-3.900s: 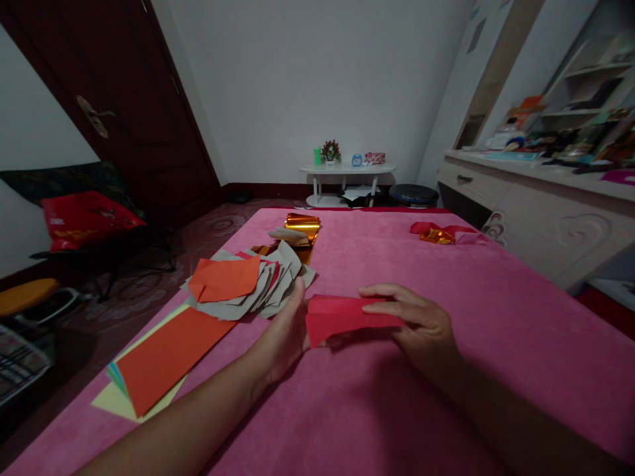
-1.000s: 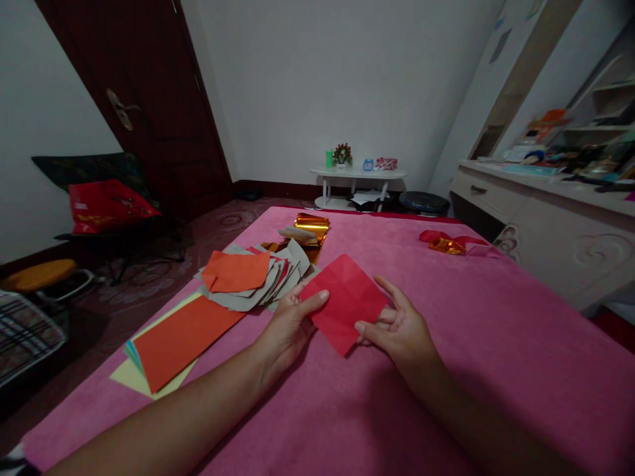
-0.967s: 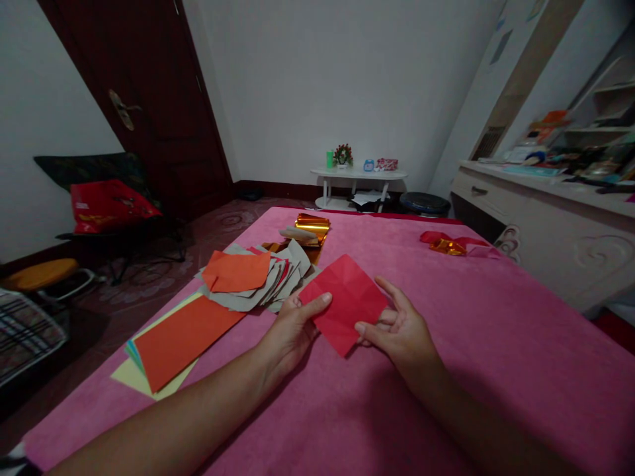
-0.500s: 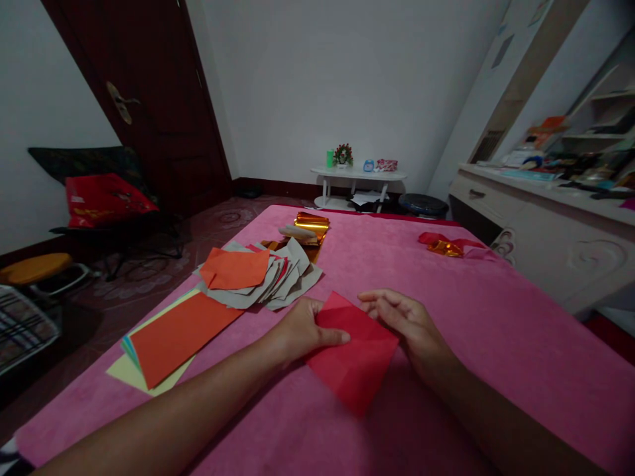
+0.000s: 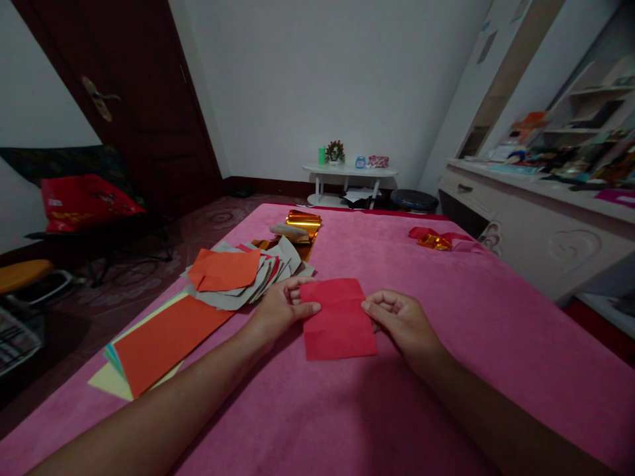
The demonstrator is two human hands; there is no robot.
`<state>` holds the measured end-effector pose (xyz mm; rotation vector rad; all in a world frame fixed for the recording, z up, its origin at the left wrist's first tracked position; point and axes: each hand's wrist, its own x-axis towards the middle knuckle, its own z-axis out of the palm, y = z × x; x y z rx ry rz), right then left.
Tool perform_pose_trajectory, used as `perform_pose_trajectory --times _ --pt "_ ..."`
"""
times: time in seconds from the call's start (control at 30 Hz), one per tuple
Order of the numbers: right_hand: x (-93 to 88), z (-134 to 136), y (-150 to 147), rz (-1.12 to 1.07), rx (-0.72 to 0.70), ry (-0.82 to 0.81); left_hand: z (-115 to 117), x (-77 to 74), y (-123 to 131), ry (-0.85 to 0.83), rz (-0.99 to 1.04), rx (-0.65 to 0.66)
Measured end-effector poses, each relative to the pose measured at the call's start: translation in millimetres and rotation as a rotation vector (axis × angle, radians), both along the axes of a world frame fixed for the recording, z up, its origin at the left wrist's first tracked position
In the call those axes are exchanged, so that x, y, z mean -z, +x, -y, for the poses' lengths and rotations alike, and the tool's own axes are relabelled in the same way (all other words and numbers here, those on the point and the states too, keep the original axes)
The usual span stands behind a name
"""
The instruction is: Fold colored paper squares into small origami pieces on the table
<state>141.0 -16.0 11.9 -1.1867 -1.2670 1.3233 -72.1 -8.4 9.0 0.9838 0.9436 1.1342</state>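
Observation:
A rectangular sheet of red paper (image 5: 338, 324) with faint creases is held up over the pink cloth. My left hand (image 5: 284, 305) grips its left edge, thumb on the front face and fingers behind. On the right edge, my right hand (image 5: 399, 320) pinches the paper between thumb and fingers. Left of my left hand lies a loose pile of grey paper pieces (image 5: 268, 281) with an orange piece (image 5: 225, 270) on top. Nearer to me is a stack of coloured paper with an orange sheet (image 5: 169, 340) uppermost.
Pink cloth (image 5: 486, 370) covers the surface before me. A shiny gold foil roll (image 5: 305, 223) lies beyond the grey pile. Crumpled red and gold foil (image 5: 436, 239) sits at the far right. A white low table (image 5: 350, 170) stands by the wall, a dresser (image 5: 520, 205) at right.
The red paper has turned from a slanted position to nearly square-on. My right hand, loosely beside it before, now pinches its right edge. The view has shifted slightly right.

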Motion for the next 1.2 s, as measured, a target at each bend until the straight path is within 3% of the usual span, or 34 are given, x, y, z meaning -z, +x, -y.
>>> perform_pose_trajectory --times 0.33,0.67,0.9,1.07,1.2 --pt "3.6 -4.1 5.1 0.061 0.031 -0.002 -3.3 6.2 -4.2 0.064 -0.052 -0.104" --pt "7.0 -10.4 7.3 0.334 0.034 0.032 -9.8 19.2 -2.3 0.267 -0.369 -0.148" --pt "20.0 -17.7 14.3 0.807 0.024 0.267 -11.5 22.0 1.1 0.529 -0.897 -0.111" --pt "14.5 -15.6 16.9 0.879 0.037 0.418 -6.6 19.0 2.3 0.814 -1.085 -0.201" --pt "9.8 -15.7 22.1 0.847 -0.202 0.614 -6.7 19.3 3.4 0.909 -1.101 0.019"
